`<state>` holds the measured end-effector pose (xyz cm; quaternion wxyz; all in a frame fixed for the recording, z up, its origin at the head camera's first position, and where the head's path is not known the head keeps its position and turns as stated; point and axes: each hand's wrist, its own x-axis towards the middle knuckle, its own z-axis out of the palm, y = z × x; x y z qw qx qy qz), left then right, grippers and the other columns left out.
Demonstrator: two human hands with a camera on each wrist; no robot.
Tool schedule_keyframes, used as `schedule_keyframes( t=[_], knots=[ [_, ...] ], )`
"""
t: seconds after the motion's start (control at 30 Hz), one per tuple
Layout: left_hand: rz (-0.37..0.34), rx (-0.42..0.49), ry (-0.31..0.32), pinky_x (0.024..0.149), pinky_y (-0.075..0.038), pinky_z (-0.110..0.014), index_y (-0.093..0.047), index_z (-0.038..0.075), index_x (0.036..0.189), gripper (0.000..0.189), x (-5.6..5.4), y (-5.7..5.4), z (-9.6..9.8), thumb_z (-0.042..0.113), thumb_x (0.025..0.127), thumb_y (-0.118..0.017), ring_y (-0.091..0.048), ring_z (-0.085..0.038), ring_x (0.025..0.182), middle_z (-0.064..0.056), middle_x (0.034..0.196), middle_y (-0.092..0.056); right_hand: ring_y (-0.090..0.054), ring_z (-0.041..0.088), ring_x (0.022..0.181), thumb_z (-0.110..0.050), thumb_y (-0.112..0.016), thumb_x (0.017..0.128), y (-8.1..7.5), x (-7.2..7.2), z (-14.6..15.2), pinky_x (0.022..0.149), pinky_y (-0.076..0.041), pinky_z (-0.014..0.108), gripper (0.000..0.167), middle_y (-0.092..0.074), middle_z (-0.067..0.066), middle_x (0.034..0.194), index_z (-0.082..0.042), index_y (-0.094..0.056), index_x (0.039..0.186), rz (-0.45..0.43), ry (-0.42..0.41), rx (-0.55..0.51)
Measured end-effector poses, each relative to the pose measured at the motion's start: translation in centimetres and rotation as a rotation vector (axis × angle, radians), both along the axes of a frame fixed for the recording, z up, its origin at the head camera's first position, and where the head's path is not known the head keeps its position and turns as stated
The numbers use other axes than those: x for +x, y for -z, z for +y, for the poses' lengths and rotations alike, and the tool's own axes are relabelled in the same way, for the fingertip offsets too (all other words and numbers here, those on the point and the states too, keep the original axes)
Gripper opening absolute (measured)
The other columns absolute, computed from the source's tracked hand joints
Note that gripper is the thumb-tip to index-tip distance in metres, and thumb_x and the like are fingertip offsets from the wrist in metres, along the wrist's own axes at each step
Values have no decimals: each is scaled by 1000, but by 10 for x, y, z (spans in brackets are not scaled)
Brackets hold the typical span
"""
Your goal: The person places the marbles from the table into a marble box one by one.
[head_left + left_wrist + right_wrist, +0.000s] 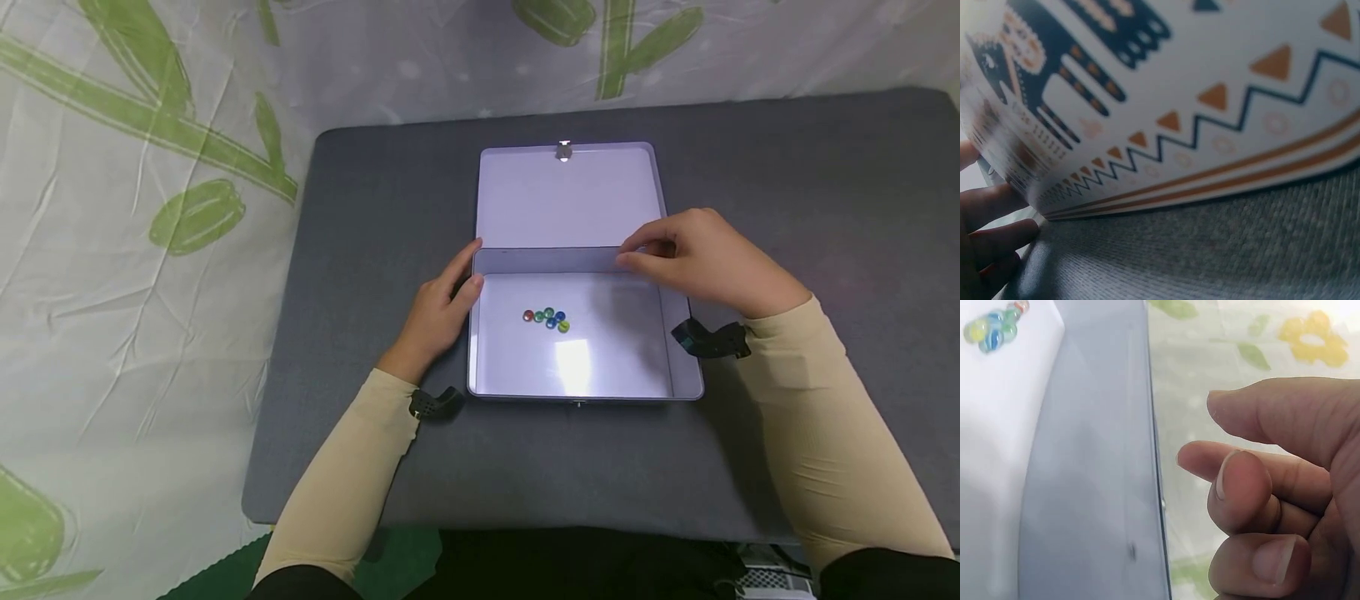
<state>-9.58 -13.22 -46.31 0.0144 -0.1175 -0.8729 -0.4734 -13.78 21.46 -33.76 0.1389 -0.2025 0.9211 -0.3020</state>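
A shallow metal box (495, 375) lies with its lid (562, 196) folded back, both pale lilac inside. On its floor several small glass marbles (551, 320) cluster, coloured red, green, blue and yellow. My left hand (437, 312) rests against the box's left side, thumb at the rim and index fingertip by the hinge corner. In the left wrist view, fingers (1000, 240) reach the far end of the patterned outer wall (1166, 81). Over the back right corner hovers my right hand (705, 254). Its fingers (1244, 487) bend loosely, apart from the thumb, holding nothing.
A dark grey cloth-covered table (375, 208) supports the box. A small metal clasp (564, 151) sits on the lid's far edge. White curtains with green plant prints (202, 217) hang behind and to the left.
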Motion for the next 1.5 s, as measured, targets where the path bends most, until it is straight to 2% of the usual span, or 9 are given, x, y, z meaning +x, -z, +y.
schedule_keyframes(
  t=[0.27,0.43,0.53,0.77,0.93,1.2,1.5],
  knots=[
    [5,1,0,114,-43,-56,-42,27,163,83,0,1,0,80,100,-32,-57,-30,138,-14,153,-57,-55,15,70,-36,-71,101,-3,-4,35,62,-43,25,29,-74,5,88,-13,-80,117,-24,100,18],
    [3,0,0,114,-42,-57,-41,27,163,81,0,1,0,78,101,-33,-57,-31,138,-13,155,-55,-61,17,70,-37,-69,102,-3,-3,49,63,-44,24,32,-77,7,95,-11,-79,118,-26,121,21],
    [-4,-3,0,115,-42,-57,-41,27,163,81,1,0,1,79,100,-33,-55,-31,140,-12,157,-54,-63,19,73,-37,-68,103,0,-3,57,66,-44,22,34,-77,7,98,-9,-79,120,-33,124,15],
    [-14,-7,0,116,-41,-57,-40,28,163,83,1,-3,1,80,100,-33,-54,-32,141,-12,158,-52,-66,22,77,-40,-65,105,12,-5,73,64,-46,24,41,-77,14,105,-6,-76,126,-47,157,-1],
    [-13,0,3,116,-41,-57,-41,27,163,80,1,-2,1,77,101,-34,-55,-31,141,-11,158,-52,-65,20,75,-38,-66,104,24,-8,79,62,-46,26,40,-77,13,102,-5,-76,125,-53,189,5],
    [-19,-5,0,117,-41,-55,-41,27,163,82,2,-2,1,79,100,-34,-54,-30,141,-10,158,-52,-52,12,72,-25,-70,102,49,-11,85,61,-41,28,28,-71,6,90,-3,-78,118,-49,186,36],
    [-17,-7,-3,117,-40,-54,-41,26,163,85,1,-3,1,82,99,-32,-54,-29,142,-10,158,-53,-53,7,66,-18,-77,96,69,-15,87,60,-40,26,26,-68,3,79,0,-78,114,-35,173,32]
  ],
)
